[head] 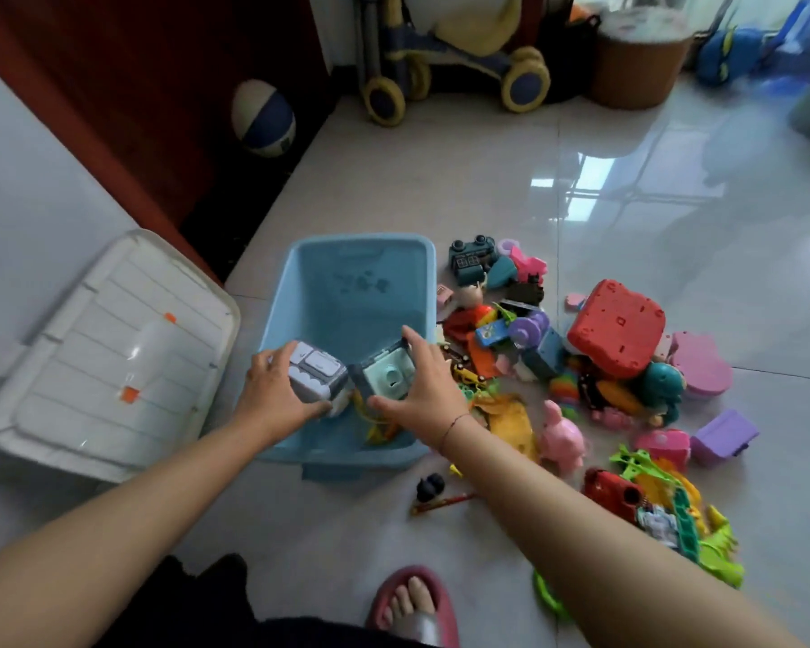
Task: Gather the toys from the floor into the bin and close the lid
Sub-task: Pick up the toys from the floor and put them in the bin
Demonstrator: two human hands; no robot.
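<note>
At the far left, the white lid [113, 357] is seen on the floor [440, 180], just beside the blue bin [347, 292], which is uncovered. Over the bin's near end, a grey-and-white toy block [316, 371] is gripped by the left hand [272, 390], the fingers curled round it. Touching it on the right, a mint-green toy [389, 374] is held by the right hand [422, 395], fingers and thumb closed over it. Further right, a heap of toys is spread on the floor just beside the bin, a red block [616, 327] and a pink animal [563, 437] among them
</note>
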